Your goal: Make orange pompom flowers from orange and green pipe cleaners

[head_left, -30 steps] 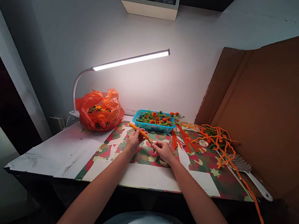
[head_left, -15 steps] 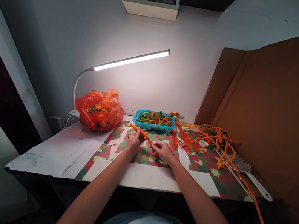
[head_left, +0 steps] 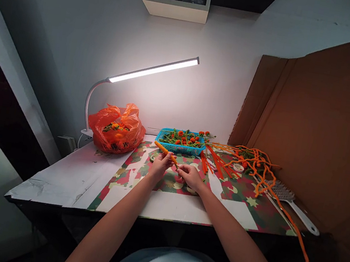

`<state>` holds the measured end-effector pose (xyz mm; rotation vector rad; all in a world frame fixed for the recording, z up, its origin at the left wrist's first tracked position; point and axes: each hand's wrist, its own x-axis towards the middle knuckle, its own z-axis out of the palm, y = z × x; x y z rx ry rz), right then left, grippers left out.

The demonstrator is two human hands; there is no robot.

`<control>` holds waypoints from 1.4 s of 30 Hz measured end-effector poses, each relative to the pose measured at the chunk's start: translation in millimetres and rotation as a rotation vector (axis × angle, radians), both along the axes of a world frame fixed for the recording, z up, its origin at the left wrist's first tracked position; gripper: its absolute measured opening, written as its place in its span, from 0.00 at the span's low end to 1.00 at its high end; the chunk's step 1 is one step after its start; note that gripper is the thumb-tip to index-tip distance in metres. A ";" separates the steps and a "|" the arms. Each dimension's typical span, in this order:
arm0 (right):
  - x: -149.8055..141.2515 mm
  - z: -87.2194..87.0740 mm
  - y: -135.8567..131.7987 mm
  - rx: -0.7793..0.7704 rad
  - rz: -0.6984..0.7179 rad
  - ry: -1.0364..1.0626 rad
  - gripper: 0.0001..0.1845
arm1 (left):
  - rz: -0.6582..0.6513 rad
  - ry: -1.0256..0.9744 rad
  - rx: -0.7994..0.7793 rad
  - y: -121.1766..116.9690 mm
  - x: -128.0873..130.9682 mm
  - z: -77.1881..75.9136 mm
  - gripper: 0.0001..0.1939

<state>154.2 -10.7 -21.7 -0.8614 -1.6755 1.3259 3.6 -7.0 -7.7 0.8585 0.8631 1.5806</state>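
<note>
- Orange and slender, the fuzzy rod (head_left: 160,147) rises from your hands toward the blue basket (head_left: 178,149), as the head view shows it, its free tip pointing up and to your left.
- Your left hand (head_left: 160,164) pinches the rod along its length, thumb and fingers closed around it.
- Your right hand (head_left: 190,176) has its fingertips pressed together at the lower end, seemingly on a thin stem; the exact contact is too small to tell.
- Judging by this two-handed hold, you are working the rod near its lower end.
- Your next move likely calls for a steady right pinch and light left fingers, so the fuzzy surface isn't crushed.
- Nearby, orange strips (head_left: 254,155) lie tangled on your right.
</note>
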 end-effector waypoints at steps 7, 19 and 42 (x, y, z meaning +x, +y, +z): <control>0.9 -4.9 6.0 0.070 -0.027 0.028 0.15 | -0.096 0.094 -0.006 0.2 -1.0 -4.5 0.18; 0.6 -6.5 7.1 0.058 -0.023 0.044 0.17 | -0.214 0.151 0.051 -2.8 3.1 -7.1 0.23; 1.0 0.0 -0.2 0.038 -0.079 -0.001 0.16 | -0.065 0.085 0.079 7.6 1.1 -14.3 0.23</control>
